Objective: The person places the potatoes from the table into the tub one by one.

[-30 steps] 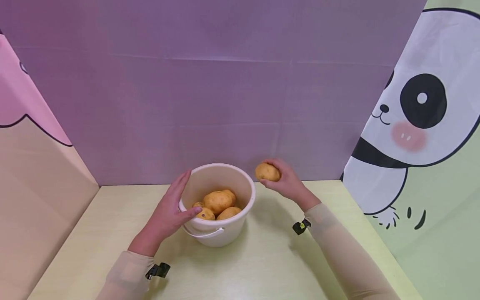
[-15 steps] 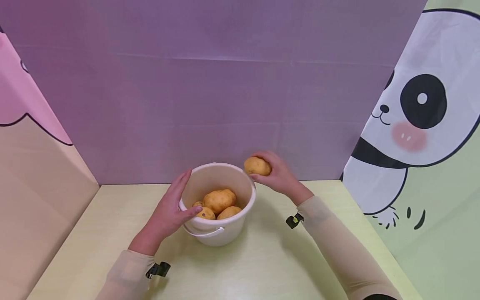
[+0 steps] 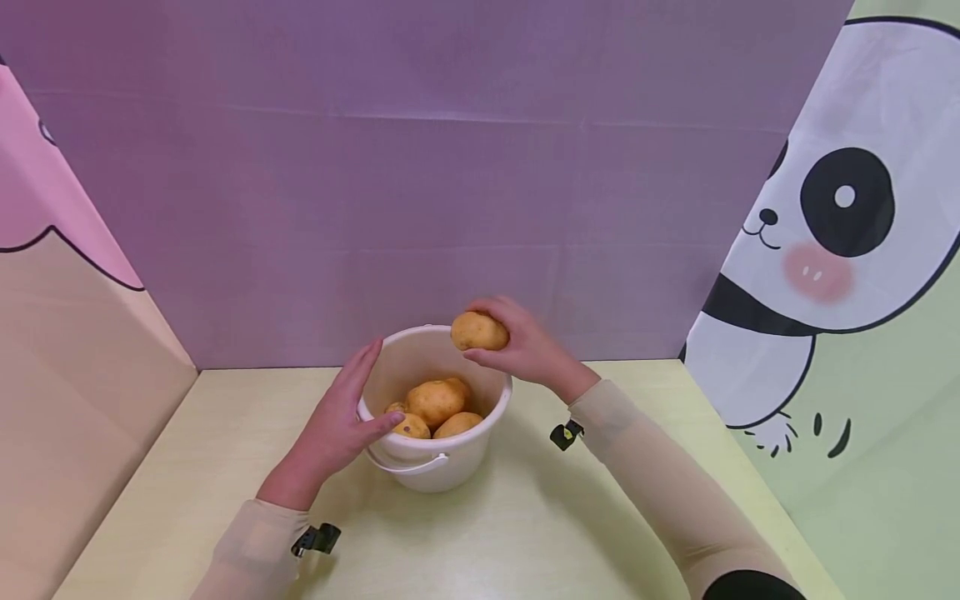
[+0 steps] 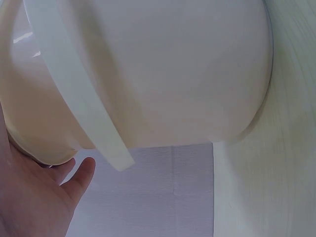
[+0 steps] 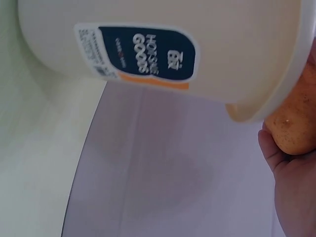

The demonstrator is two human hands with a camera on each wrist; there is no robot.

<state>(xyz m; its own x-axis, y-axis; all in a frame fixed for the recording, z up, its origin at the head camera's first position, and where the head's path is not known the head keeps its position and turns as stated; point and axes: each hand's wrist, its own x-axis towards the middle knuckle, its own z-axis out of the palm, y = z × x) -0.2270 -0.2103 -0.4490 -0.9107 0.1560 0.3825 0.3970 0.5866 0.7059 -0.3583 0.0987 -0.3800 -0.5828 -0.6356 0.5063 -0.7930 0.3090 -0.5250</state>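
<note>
A white bucket [image 3: 450,463] stands upright on the table with several potatoes [image 3: 437,403] inside. My left hand [image 3: 339,427] grips its left rim, the thumb reaching over the edge and the fingers spread along the far-left side. Over the back-right part of the bucket's mouth, my right hand [image 3: 522,346] holds another potato [image 3: 478,332] between thumb and fingers. In the right wrist view this potato [image 5: 294,123] shows beside the rim, partly cut off by the frame. The left wrist view has the bucket's pale handle [image 4: 84,94] hanging across its side.
The pale wooden tabletop [image 3: 420,550] ends at a purple backdrop [image 3: 450,183]. A panda-printed panel [image 3: 825,217] stands on the right, and a pink and beige one [image 3: 75,375] on the left. A dark blue label [image 5: 148,52] is on the bucket's side.
My right hand has carried its potato leftward and slightly up, from right of the bucket to over its mouth. The left hand and the bucket have stayed in place.
</note>
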